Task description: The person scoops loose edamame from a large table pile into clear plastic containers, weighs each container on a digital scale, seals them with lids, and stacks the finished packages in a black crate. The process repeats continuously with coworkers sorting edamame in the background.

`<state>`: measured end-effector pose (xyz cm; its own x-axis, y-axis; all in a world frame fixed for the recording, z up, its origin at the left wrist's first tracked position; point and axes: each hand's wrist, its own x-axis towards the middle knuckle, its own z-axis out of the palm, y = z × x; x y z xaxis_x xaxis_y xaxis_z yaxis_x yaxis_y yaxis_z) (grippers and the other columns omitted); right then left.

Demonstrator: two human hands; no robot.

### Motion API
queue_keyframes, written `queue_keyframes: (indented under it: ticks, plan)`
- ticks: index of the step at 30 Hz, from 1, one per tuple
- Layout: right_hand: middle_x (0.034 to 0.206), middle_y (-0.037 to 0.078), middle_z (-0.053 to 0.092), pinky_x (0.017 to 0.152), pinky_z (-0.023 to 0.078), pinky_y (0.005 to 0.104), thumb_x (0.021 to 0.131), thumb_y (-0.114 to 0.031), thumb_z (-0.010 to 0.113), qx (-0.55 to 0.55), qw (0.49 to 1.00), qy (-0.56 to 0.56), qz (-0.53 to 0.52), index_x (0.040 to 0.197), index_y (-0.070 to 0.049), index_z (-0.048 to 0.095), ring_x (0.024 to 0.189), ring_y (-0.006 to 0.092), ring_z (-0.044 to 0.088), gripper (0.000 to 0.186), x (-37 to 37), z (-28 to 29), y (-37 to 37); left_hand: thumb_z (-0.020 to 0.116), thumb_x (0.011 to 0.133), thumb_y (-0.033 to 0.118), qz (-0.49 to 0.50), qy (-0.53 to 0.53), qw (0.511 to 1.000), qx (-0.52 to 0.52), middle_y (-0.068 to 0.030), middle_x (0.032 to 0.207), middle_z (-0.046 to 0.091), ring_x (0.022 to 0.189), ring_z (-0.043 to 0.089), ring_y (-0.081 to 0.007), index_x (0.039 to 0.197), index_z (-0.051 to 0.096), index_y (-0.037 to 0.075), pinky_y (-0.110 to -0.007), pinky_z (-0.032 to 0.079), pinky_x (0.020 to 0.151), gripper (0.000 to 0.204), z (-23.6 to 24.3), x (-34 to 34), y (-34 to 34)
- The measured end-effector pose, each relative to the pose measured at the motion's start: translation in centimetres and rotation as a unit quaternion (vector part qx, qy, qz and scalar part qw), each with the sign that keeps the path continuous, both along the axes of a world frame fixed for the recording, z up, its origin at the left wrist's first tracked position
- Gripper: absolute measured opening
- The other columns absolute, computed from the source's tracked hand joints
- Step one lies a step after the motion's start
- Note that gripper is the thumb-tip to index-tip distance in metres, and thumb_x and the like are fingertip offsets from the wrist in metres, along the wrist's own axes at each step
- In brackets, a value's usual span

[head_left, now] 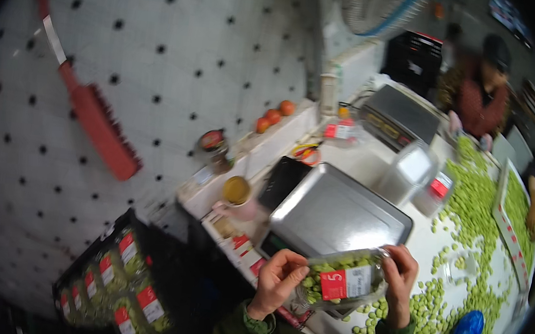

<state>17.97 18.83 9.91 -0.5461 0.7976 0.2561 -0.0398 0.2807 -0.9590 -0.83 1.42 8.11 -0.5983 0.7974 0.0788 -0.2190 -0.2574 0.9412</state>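
Note:
Between my two hands is a clear plastic punnet [339, 280] of shelled green beans, with a red and white label on its top. My left hand [277, 281] pinches its left end, thumb and fingers closed on the edge. At the opposite end, my right hand [400, 277] grips the upper right corner with bent fingers. The punnet hangs over the near edge of a scale with a flat metal plate [340, 217]. Loose green beans [432, 308] lie on the white table to the right of my right hand.
A black crate [119, 229] of labelled punnets stands lower left. Near the scale are a mug [237, 196], a dark flat device [284, 183], stacked clear containers [405, 172] and a second scale [400, 118]. A blue plastic bag [468, 331] lies right. A co-worker [481, 98] is across the table.

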Motion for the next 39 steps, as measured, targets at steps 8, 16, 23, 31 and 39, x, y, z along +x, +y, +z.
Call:
queue_keyframes:
  ticks: [8,16,23,31,39]
  plan:
    - [0.119,0.01,0.058,0.088,0.044,0.0289,0.089,-0.046,0.068,-0.205,0.978,0.027,0.039,0.134,0.002,0.047,0.102,0.016,0.055,0.069,1.3,-9.5,-3.6,0.068,0.09,0.002,0.078,0.151,0.985,0.004,0.0017,0.081,0.053,0.066,0.048,-0.0021,0.104,0.059,0.001,-0.019,0.039,0.057,0.016,1.8,-0.3,-5.0]
    - [0.123,0.012,0.059,0.096,0.046,0.0342,0.1,-0.035,0.053,-0.25,0.95,0.176,0.059,0.137,-0.001,0.045,0.109,0.0192,0.059,0.051,-5.0,-8.0,-9.3,0.073,0.09,0.019,0.059,0.03,0.998,-0.001,-0.009,0.118,0.058,0.105,0.054,-0.0097,0.136,0.041,-0.003,-0.026,0.05,0.081,0.06,2.1,2.6,-11.4]
    - [0.118,0.014,0.062,0.087,0.053,0.0348,0.085,-0.037,0.074,-0.286,0.915,0.102,0.266,0.135,0.002,0.044,0.103,0.022,0.063,0.07,-8.5,-6.1,-14.5,0.074,0.089,0.012,0.187,0.052,0.981,-0.017,0.0008,0.098,0.055,0.09,0.048,-0.0027,0.117,0.052,-0.002,-0.021,0.044,0.075,0.039,2.3,2.1,-18.2]
    - [0.083,0.009,0.064,0.044,0.045,0.0222,0.088,-0.032,0.074,-0.284,0.837,-0.026,0.468,0.121,0.006,0.05,0.055,0.0109,0.058,0.057,-11.6,-2.4,-20.8,0.062,0.095,0.005,0.287,-0.006,0.957,-0.028,-0.01,0.133,0.055,0.119,0.052,-0.0143,0.144,0.036,-0.005,-0.032,0.041,0.103,0.056,3.0,2.0,-24.4]
    - [0.124,0.008,0.062,0.087,0.05,0.0288,0.095,-0.022,0.066,-0.211,0.698,-0.106,0.676,0.135,-0.001,0.052,0.102,0.0127,0.06,0.047,-12.1,-3.3,-18.5,0.046,0.104,0.024,0.647,0.134,0.741,-0.122,-0.006,0.099,0.063,0.085,0.057,-0.0134,0.108,0.062,-0.002,-0.03,0.049,0.074,0.03,8.7,-4.0,-38.3]
